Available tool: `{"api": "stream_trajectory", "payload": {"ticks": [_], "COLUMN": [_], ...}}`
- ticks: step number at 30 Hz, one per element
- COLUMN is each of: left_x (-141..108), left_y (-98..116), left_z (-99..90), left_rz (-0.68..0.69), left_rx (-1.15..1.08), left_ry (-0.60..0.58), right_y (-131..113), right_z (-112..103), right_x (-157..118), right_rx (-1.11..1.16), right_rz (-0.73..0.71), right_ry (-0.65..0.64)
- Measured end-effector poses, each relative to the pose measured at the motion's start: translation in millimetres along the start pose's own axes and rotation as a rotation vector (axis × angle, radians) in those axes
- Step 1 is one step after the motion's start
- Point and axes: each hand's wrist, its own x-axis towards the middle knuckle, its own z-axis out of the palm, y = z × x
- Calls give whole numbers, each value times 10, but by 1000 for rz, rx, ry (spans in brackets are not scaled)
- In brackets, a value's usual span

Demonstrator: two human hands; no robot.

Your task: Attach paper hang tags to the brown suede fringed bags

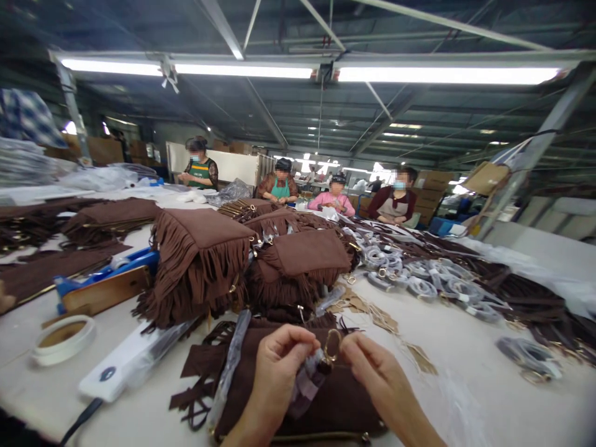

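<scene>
My left hand (282,366) is closed in a pinch at the top of a plastic-wrapped strap (306,390). The strap ends in a gold clasp (332,345) that stands up between my two hands. Fingertips of my right hand (379,375) are pressed together just right of the clasp; what they hold, if anything, is hidden. Beneath both hands lies a dark brown fringed bag (347,406), its gold zipper along the near edge. A second narrow plastic-wrapped piece (230,366) rests across the bag's left side.
Stacked brown fringed bags (205,233) rise ahead. Coiled wrapped straps (435,279) and paper tags (421,358) spread to the right. Left are a tape roll (63,340), a phone (108,290), a blue tape dispenser (69,285) and a white power strip (114,369). Several people sit beyond.
</scene>
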Motion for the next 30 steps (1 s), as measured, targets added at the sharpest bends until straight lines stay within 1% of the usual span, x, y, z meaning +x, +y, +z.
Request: {"api": "stream_trajectory", "payload": {"ticks": [2,3,4,5,7,8,9,10,13,14,16,19,21,23,24,26,27,28,30], "left_x": [-56,-78,-95,-107,-119,-122,-125,-129,-146,-152,-157,-157,-165,-187,-202,-234,-247,-256,-258], "left_y": [134,207,279,347,459,500,529,549,565,567,581,641,683,688,667,578,515,448,328], "left_z": [51,68,80,86,87,88,91,99,153,178,221,222,140,-25,-135,-385,-507,-616,-772], "left_rz": [26,44,62,74,75,71,66,61,61,68,111,253,318,318,306,279,262,240,196], "left_rx": [-14,-11,-7,-1,5,12,30,59,183,213,255,349,467,666,805,1121,1266,1383,1535], "left_ry": [-79,-129,-179,-230,-316,-347,-367,-371,-323,-311,-320,-372,-416,-499,-555,-661,-694,-708,-735], "right_y": [-34,-63,-101,-145,-240,-286,-328,-363,-425,-434,-449,-484,-512,-520,-510,-459,-422,-382,-313], "right_z": [-54,-75,-89,-97,-93,-83,-69,-54,-15,-9,-4,-15,-48,-127,-186,-331,-406,-475,-581], "right_x": [-24,-42,-66,-95,-157,-183,-201,-210,-193,-185,-184,-237,-303,-381,-420,-494,-527,-557,-609], "right_rx": [214,334,454,569,729,745,717,659,498,500,561,581,532,516,524,564,585,600,613], "right_rz": [57,85,113,142,196,212,213,206,177,173,184,178,167,194,217,244,242,235,238], "right_ry": [89,99,62,-14,-233,-330,-380,-386,-291,-276,-293,-339,-332,-291,-266,-220,-210,-205,-207]}}
